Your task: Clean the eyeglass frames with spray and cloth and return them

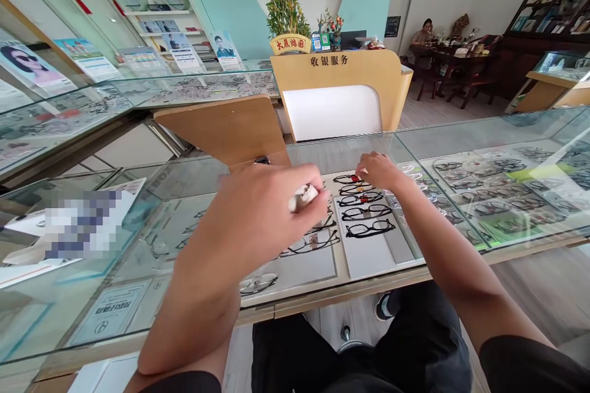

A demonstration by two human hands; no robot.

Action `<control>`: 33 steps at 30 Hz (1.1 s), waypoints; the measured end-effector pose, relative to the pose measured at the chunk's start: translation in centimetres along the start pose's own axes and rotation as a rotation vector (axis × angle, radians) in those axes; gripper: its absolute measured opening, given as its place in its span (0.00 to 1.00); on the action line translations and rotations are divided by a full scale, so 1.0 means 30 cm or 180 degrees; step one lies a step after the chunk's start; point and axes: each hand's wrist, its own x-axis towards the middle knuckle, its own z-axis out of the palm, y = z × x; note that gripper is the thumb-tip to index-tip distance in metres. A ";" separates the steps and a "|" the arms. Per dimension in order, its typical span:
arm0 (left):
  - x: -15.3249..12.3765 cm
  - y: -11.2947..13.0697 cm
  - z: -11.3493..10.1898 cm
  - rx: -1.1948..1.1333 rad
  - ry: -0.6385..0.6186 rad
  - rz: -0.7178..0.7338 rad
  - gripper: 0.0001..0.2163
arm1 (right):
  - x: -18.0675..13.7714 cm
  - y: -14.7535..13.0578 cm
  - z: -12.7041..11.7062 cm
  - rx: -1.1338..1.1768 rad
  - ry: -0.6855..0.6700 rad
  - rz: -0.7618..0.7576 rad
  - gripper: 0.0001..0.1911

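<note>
My left hand (271,202) is raised over an open display tray, its fingers closed on a small white object (303,196) that I cannot name. My right hand (378,170) reaches further in, to the far end of a white tray (373,252) that holds a column of dark eyeglass frames (369,228). Its fingers curl down at the topmost frames, and whether they grip one is hidden. More frames (310,244) lie on a grey tray under my left hand. I sit with my knees below the counter.
Glass display counters (507,196) full of eyeglasses run left and right. A wooden cashier desk (341,86) with a plant stands behind. A person sits at a dark table (454,58) at the far right. Papers (110,313) lie under the glass on the left.
</note>
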 end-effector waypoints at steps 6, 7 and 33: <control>0.037 -0.157 0.122 -0.0209 0.0674 -0.0387 0.17 | 0.015 -0.012 0.030 -0.0020 -0.0062 -0.0247 0.17; 0.038 -0.209 0.158 -0.0202 0.0803 -0.0473 0.17 | 0.020 -0.016 0.039 -0.0024 -0.0092 -0.0274 0.17; 0.011 -0.405 0.378 -0.5053 -0.0928 -0.2400 0.22 | -0.120 -0.329 0.088 0.0371 0.2277 -0.1831 0.26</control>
